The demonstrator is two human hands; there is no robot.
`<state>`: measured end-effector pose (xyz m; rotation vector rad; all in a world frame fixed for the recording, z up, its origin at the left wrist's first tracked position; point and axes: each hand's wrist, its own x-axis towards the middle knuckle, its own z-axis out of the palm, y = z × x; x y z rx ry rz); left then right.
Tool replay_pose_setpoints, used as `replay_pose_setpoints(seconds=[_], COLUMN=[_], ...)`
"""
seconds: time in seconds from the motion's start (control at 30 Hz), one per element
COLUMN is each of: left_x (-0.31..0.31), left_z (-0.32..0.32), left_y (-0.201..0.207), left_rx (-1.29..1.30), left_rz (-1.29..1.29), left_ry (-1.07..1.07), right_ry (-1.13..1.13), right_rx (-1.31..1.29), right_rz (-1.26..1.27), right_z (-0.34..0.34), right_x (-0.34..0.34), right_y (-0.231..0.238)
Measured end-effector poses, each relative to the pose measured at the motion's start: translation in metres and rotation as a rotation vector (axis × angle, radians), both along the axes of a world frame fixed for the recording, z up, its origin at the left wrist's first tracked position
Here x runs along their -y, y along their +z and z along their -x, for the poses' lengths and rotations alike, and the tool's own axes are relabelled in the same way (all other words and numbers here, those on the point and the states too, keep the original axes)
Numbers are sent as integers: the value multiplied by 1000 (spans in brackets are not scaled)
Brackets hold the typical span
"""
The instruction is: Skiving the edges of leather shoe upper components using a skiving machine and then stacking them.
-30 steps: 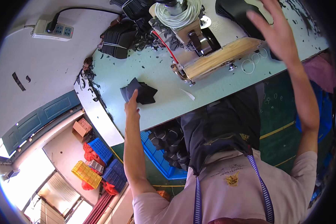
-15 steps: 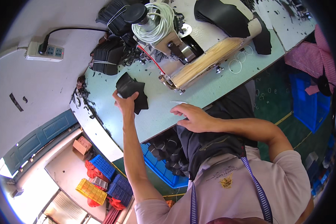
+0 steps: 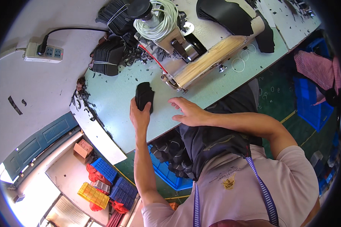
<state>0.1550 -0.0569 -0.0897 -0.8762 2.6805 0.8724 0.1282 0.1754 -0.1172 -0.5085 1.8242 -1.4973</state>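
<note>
A small stack of black, leather-like pieces (image 3: 144,97) stands at a slant over the pale green tabletop (image 3: 115,100). My left hand (image 3: 141,113) is closed around its lower end, thumb on the near side. To the right, close to the table's front edge, my right hand (image 3: 191,112) has its fingers apart and slightly curled, with nothing seen in it. A gap separates that hand from the stack. Just beyond both hands is a machine with a wooden guard board (image 3: 212,62) and a red strip.
Banded stacks of black pieces (image 3: 107,56) and dark scraps lie at the back left. Larger black sheets (image 3: 225,17) rest behind the board. White rings (image 3: 238,64) lie right of it. A blue crate (image 3: 170,176) of black pieces stands below the table edge.
My left hand has moved right, toward my right hand, and the spread black pieces are now gathered into a narrower stack. My right hand has risen slightly and shifted left.
</note>
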Motion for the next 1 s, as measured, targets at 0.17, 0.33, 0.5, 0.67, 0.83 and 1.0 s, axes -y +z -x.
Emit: replay_pose_setpoints(seconds=[0.17,0.33,0.5,0.67,0.83,1.0], left_x=[-65,-101,-150,-179,-171,-150], left_z=[-6,-19,-34,-83,-34,5], left_y=[46,83,111,101,109,107], left_rx=[-217,-502,-364,-263,-310,-717], left_rz=[-785,-1243,-1492,-1484,-1489,-1624], left_ry=[412,428,313,138,195,151], right_ry=[-150,-186,-48,169,179,-150], right_rx=[258,703,1210,1163,1138,1063], right_rz=[34,464,501,182,368,696], right_z=[11,14,-10,-32,-11,13], right_x=[1,-25,-79,-136,-106,-86], right_y=[37,74,111,121,116,123])
